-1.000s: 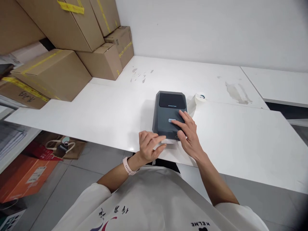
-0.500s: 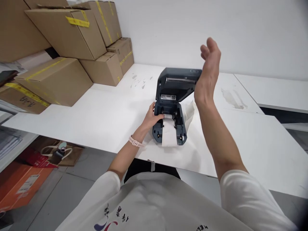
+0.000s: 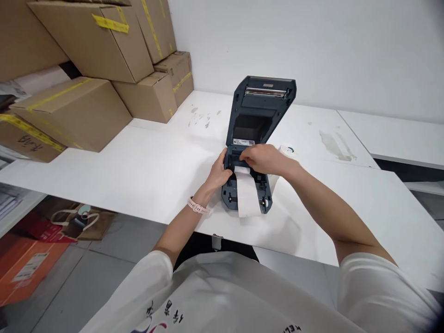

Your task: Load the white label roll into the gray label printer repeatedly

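A dark blue-grey label printer (image 3: 227,200) stands on the white table with its lid (image 3: 237,106) raised. A white paper strip (image 3: 248,196) runs from a small roll inside and hangs over the printer's front edge. My left hand (image 3: 218,175) grips the left wall of the base, the thumb inside by the roll and the other fingers outside. My right hand (image 3: 265,158) reaches into the rear of the base from the right, above the roll. Its fingers are curled together and pointing down; what they hold, if anything, is hidden.
Cardboard boxes (image 3: 83,113) with yellow tape are stacked at the left against the wall. A white item (image 3: 286,150) lies right of the printer, partly behind my right wrist. Below at left are an orange box (image 3: 31,263) and a bag (image 3: 99,226).
The lid has swung further up and back. My right hand has left the lid and come down into the printer base. My left hand stays on the left wall.
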`<state>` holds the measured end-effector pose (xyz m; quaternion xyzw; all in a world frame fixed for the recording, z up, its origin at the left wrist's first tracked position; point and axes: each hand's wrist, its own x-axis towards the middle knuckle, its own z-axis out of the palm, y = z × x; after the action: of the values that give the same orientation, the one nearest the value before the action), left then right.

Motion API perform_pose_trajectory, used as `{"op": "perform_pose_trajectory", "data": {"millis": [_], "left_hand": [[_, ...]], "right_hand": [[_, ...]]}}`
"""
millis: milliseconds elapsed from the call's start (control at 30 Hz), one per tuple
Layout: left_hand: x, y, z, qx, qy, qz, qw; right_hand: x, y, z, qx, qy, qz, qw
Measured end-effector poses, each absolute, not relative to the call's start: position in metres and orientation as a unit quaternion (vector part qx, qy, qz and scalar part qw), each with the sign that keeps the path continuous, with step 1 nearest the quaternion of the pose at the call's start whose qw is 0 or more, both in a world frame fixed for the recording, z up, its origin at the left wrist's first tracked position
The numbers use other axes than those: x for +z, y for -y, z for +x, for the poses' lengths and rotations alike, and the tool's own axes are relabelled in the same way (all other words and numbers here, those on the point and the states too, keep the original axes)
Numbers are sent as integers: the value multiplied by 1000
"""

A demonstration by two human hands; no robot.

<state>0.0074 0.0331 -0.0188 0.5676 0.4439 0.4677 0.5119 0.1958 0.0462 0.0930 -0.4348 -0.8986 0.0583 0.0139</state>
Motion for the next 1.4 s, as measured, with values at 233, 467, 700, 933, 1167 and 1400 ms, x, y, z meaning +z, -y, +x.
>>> {"op": "perform_pose_trajectory", "data": {"millis": [233,467,700,933,1167,1400], "left_hand": [[-25,-35,6,462,-448,553,529],[-20,-29,7,459,-459,545,530],[-14,-28,10,473,-465,533,525],[-7,-23,10,472,-475,521,529],[-9,-25,9,472,-474,528,524],[-15,-26,9,471,-471,525,530]], "right_hand": [[87,-56,188,186,904,-373,-90],[97,0,324,390,809,-385,212],[14,17,389,417,672,-562,242],[3,-16,414,454,582,-575,352],[4,-89,366,462,571,-575,360],[67,-72,332,475,635,-488,363]]}}
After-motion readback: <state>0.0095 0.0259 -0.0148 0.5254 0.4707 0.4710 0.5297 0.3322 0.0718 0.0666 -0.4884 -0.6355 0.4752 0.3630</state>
